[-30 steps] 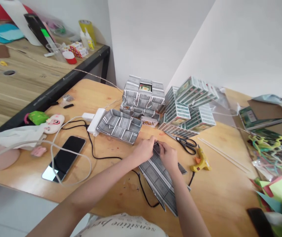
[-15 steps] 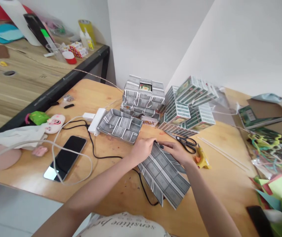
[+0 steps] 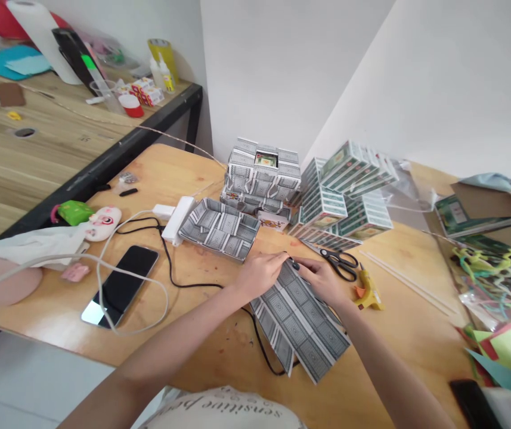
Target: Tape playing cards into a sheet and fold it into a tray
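A folded panel of joined grey-backed playing cards (image 3: 306,316) slants across the table toward my body. My left hand (image 3: 262,275) is closed on its far end. Right beside it, my right hand (image 3: 320,279) grips the same end, its dark-nailed thumb close to the left fingers. More card flaps hang open under the top layer. Just beyond my hands lies a shallow tray made of cards (image 3: 226,229). Behind it stands a larger card-built box (image 3: 262,173) with a square opening on top. A loose playing card (image 3: 273,220) stands between them.
Stacked card boxes (image 3: 327,202) stand at the back right. Scissors (image 3: 340,262), a yellow glue gun (image 3: 368,289) and thin white sticks (image 3: 405,280) lie to my right. A phone (image 3: 123,286), a power strip (image 3: 179,220) and cables are on the left, beside another person's arm (image 3: 5,280).
The card panel has turned slightly, its near end shifting a little right and its side flaps sitting closer underneath. Both hands keep hold of the far end. The view has shifted slightly.
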The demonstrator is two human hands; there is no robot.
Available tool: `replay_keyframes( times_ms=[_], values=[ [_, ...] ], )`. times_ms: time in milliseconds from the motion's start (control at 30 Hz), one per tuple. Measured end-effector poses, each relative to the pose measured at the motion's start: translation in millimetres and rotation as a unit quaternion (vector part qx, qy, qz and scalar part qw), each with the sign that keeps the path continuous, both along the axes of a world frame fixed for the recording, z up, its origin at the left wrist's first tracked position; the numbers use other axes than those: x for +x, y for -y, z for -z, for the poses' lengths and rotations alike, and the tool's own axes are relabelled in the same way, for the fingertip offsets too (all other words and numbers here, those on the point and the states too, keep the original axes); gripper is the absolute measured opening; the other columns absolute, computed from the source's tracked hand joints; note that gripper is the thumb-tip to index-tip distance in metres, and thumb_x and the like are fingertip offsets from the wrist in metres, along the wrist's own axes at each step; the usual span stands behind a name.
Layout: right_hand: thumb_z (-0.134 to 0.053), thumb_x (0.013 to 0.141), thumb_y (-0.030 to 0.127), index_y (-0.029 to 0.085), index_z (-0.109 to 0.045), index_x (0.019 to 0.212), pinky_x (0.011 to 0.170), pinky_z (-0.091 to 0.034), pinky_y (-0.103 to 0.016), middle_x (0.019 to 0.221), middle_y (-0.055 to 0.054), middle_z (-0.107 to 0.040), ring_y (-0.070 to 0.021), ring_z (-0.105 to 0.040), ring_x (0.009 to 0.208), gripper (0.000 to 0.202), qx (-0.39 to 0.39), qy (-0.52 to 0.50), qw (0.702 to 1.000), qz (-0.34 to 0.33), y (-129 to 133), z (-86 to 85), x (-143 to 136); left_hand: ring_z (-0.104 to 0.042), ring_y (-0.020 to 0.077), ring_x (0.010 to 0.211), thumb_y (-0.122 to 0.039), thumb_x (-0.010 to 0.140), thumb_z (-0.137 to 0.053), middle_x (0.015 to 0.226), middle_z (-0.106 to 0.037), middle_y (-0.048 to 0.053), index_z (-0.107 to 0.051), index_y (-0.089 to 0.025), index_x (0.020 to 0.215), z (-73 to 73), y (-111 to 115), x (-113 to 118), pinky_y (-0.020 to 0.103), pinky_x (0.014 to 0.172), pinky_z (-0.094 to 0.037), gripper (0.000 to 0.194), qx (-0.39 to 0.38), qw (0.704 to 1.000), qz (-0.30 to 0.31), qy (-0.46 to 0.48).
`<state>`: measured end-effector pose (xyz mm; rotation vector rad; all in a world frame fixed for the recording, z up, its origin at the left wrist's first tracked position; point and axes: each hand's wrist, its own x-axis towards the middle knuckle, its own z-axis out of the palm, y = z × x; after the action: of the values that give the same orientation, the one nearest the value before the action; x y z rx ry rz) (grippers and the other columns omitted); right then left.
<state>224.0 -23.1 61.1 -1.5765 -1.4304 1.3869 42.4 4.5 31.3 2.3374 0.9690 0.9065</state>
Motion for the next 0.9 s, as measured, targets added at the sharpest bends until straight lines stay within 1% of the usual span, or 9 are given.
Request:
replay_keyframes(
  times_ms=[167, 300, 400, 500, 533, 633, 700, 800, 900],
  values=[
    [-0.06, 0.074, 0.045, 0.019, -0.067, 0.103, 0.088, -0.048, -0.039, 0.105, -0.004, -0.067, -0.0252, -0.061, 0.099, 0.039, 0.015, -0.003, 1.0, -0.015, -2, 1.3, -2, -0.063, 0.0171, 0.095, -0.011, 0.086, -0.039, 0.108, -0.065, 0.007, -0.055, -0.016, 0.112, 0.1, 0, 0, 0.031, 0.084, -0.05, 0.031, -0.014, 1.0, 0.011, -0.006],
    [-0.059, 0.074, 0.045, 0.021, -0.067, 0.104, 0.087, -0.049, -0.039, 0.102, -0.003, -0.069, -0.0243, -0.062, 0.096, 0.038, 0.018, 0.003, 1.0, -0.017, -4, 5.1, -3, -0.061, 0.0175, 0.099, -0.011, 0.085, -0.038, 0.112, -0.063, 0.007, -0.054, -0.018, 0.116, 0.7, 3, 2, 0.032, 0.088, -0.049, 0.035, -0.062, 0.998, 0.001, -0.011],
    [-0.058, 0.075, 0.044, 0.021, -0.066, 0.105, 0.09, -0.047, -0.039, 0.105, -0.003, -0.068, -0.0242, -0.062, 0.098, 0.039, 0.012, 0.009, 1.0, -0.018, -5, 9.8, -2, -0.06, 0.0171, 0.1, -0.012, 0.084, -0.038, 0.115, -0.062, 0.006, -0.046, -0.019, 0.125, -1.9, 4, 2, 0.032, 0.088, -0.049, 0.043, -0.121, 0.993, -0.007, 0.006],
    [-0.057, 0.075, 0.044, 0.02, -0.066, 0.105, 0.091, -0.045, -0.04, 0.109, -0.003, -0.066, -0.0244, -0.061, 0.099, 0.039, 0.006, 0.01, 1.0, -0.026, -5, 13.7, 0, -0.059, 0.0157, 0.104, -0.009, 0.079, -0.041, 0.116, -0.061, 0.007, -0.035, -0.016, 0.134, -5.7, 0, -1, 0.03, 0.091, -0.047, 0.056, -0.179, 0.983, 0.02, 0.044],
    [-0.057, 0.075, 0.044, 0.021, -0.066, 0.105, 0.092, -0.044, -0.04, 0.109, -0.003, -0.066, -0.0243, -0.061, 0.1, 0.039, 0.001, 0.012, 1.0, -0.029, -5, 14.7, 1, -0.057, 0.0156, 0.106, -0.008, 0.078, -0.042, 0.118, -0.06, 0.007, -0.036, -0.015, 0.134, -6.2, -2, -2, 0.029, 0.092, -0.046, 0.057, -0.194, 0.979, 0.032, 0.05],
    [-0.053, 0.078, 0.045, 0.021, -0.066, 0.104, 0.095, -0.041, -0.039, 0.11, -0.002, -0.066, -0.0235, -0.059, 0.103, 0.038, -0.008, 0.03, 0.999, -0.029, -6, 17.5, 4, -0.055, 0.0171, 0.11, -0.007, 0.075, -0.042, 0.121, -0.057, 0.007, -0.049, -0.016, 0.125, -3.2, -7, -4, 0.03, 0.096, -0.043, 0.052, -0.223, 0.973, 0.05, 0.037],
    [-0.05, 0.079, 0.047, 0.02, -0.067, 0.101, 0.096, -0.04, -0.04, 0.106, -0.002, -0.067, -0.0236, -0.058, 0.103, 0.038, -0.004, 0.052, 0.998, -0.023, -6, 18.8, 6, -0.055, 0.0179, 0.109, -0.006, 0.075, -0.041, 0.12, -0.058, 0.006, -0.054, -0.017, 0.121, 1.6, -9, -2, 0.032, 0.097, -0.042, 0.049, -0.238, 0.97, 0.044, 0.027],
    [-0.047, 0.081, 0.049, 0.02, -0.069, 0.096, 0.092, -0.043, -0.041, 0.097, -0.003, -0.07, -0.0245, -0.06, 0.099, 0.039, 0.009, 0.086, 0.996, -0.014, -7, 17.4, 5, -0.056, 0.0189, 0.109, -0.004, 0.075, -0.039, 0.118, -0.06, 0.006, -0.056, -0.018, 0.118, 8.3, -9, 2, 0.034, 0.096, -0.042, 0.048, -0.245, 0.969, 0.024, 0.021],
    [-0.047, 0.081, 0.048, 0.023, -0.069, 0.096, 0.088, -0.046, -0.04, 0.097, -0.002, -0.07, -0.024, -0.062, 0.095, 0.036, 0.034, 0.11, 0.993, -0.012, -6, 11.7, 0, -0.058, 0.0198, 0.105, -0.003, 0.076, -0.039, 0.113, -0.063, 0.006, -0.058, -0.017, 0.116, 11.4, -9, 7, 0.035, 0.094, -0.044, 0.046, -0.233, 0.972, 0.011, 0.015]
  ],
)
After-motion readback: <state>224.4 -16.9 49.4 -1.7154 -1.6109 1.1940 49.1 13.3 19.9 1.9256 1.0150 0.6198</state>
